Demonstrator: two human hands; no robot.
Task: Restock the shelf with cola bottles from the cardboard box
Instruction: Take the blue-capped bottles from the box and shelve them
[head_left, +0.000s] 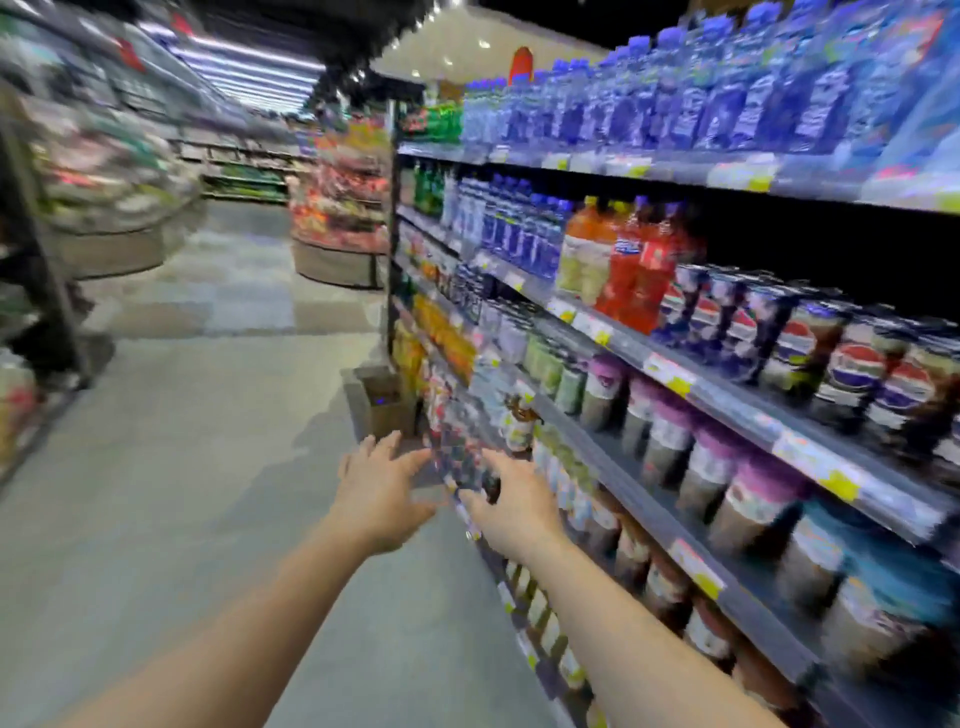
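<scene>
Whole frame is motion-blurred, so take the details loosely. The aisle floor (182, 493) on the left is wide open, lots of room to move, with produce-type displays (340, 208) well back. The right side is hemmed in by the long shelf unit (727, 400), whose front edges with yellow price tags run diagonally away from the camera toward its end post.

The cardboard box (382, 400) sits on the floor just beside the shelf's lower tiers, well ahead of the hands. It stands upright with the top open; something dark with a small blue spot shows inside, too blurry to say more.

Cola bottles (852, 364) already stand on the shelf at about mid height on the right, upright, long axis vertical, caps up. They look dark with red, white and blue round labels, packed side by side in a row right up to the shelf edge. Left of them stand orange and red soda bottles (623, 260).

Both arms reach forward. The left hand (376, 488) is empty, fingers (387, 447) spread wide. The right hand (511, 499) is up against the products at the shelf's lower front; can't tell if its fingers are gripping anything or just touching.
</scene>
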